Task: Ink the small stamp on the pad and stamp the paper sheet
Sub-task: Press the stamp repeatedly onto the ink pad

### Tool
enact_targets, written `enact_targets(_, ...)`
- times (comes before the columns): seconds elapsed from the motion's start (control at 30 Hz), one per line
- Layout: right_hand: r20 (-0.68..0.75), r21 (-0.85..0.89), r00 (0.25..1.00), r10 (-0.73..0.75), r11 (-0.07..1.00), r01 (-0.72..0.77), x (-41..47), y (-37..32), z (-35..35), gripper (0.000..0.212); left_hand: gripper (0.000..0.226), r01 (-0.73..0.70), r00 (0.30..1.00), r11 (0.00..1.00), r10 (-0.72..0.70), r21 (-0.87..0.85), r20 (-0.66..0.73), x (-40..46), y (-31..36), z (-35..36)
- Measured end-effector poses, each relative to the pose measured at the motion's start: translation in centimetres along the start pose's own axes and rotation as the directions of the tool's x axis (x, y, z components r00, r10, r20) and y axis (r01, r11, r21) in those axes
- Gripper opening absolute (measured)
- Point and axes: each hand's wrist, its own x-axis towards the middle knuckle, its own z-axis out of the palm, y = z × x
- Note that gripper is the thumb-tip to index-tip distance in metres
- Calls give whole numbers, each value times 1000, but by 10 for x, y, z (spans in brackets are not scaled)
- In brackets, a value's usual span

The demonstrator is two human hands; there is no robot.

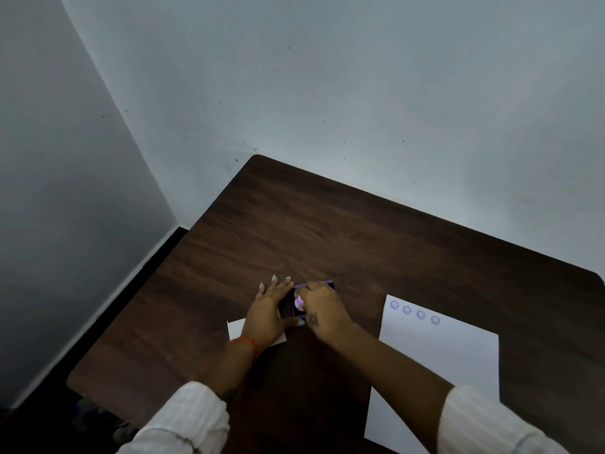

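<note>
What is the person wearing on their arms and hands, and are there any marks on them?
Both arms have white sleeves with faint stripes, pushed up toward the elbows. The left wrist wears an orange thread band. The left hand has pale painted nails. The right hand bears a small dark tattoo on its back; its design is too small to read. No rings or watch are visible.

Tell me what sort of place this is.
Probably a plain indoor room corner set up as a small desk workspace: a dark brown wooden table pushed against bare pale grey walls, with a white paper sheet bearing purple stamp marks.
</note>
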Motion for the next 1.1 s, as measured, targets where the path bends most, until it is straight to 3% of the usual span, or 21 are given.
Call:
enact_targets(0.13, 91, -58, 988, -126, 990, 131, 3, 12, -8, 37, 82, 7, 1000, 1000, -7, -15, -2, 0, 1, 1)
enact_targets(0.23, 16, -22, 998, -58, 998, 58, 0, 4, -1, 30, 82, 12, 1000, 1000, -12, -5, -3, 0, 2, 1)
enact_targets(0.33, 41, 89, 998, 45, 995, -49, 3, -1, -8, 16, 82, 20, 1000, 1000, -20, -8, 8, 0, 3, -1)
enact_targets(0.43, -28, 250, 995, 92, 965, -82, 4, 10, -18, 22, 82, 17, 1000, 1000, -17, -17, 16, 0, 4, -2)
enact_targets(0.63, 72, -4, 997, -31, 999, 31, -6, 21, -5, 25, 83, 16, 1000, 1000, -16, -10, 9, 0, 3, -2)
enact_targets(0.87, -31, 18, 997, 74, 997, -73, -7, 7, 0, 24, 82, 16, 1000, 1000, -16, 10, 14, 0, 2, -1)
enact_targets(1.1, 100, -4, 988, -117, 993, 118, 0, 24, -17, 19, 83, 11, 1000, 1000, -11, -5, 10, 0, 2, -1)
